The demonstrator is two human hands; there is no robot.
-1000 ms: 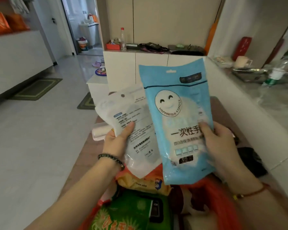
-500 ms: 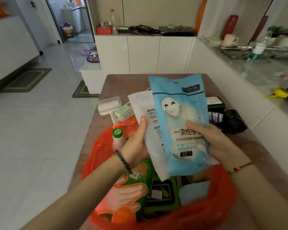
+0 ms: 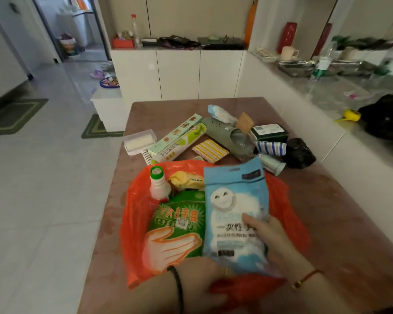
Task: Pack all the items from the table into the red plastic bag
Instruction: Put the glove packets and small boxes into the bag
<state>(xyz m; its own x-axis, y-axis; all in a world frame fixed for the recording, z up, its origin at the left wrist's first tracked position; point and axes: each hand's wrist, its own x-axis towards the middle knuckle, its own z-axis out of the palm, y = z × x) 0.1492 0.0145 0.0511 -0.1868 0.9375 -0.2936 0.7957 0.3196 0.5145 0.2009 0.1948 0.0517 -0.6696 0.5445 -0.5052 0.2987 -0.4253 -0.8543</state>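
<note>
The red plastic bag (image 3: 134, 223) lies open on the brown table (image 3: 331, 223). Inside it are a white bottle with a green cap (image 3: 159, 184), a yellow packet (image 3: 187, 179) and a green glove packet (image 3: 177, 225). A blue pouch with a smiling face (image 3: 234, 214) lies in the bag's right half. My right hand (image 3: 268, 236) grips it, thumb on its front. My left hand (image 3: 200, 277) is at its lower edge, fingers hidden under the pouch. The white pouch from earlier is out of sight.
Behind the bag lie a cling-film box (image 3: 177, 134), a white lint roller (image 3: 140, 141), a yellow striped packet (image 3: 210, 150), a green shoe (image 3: 222, 134), a dark green box (image 3: 270, 132), a striped cloth (image 3: 270, 148) and a black bag (image 3: 300, 152). A white counter wall borders the table's right.
Both hands have come down from chest height and lowered the blue pouch into the red bag. The white pouch held behind it has dropped from view.
</note>
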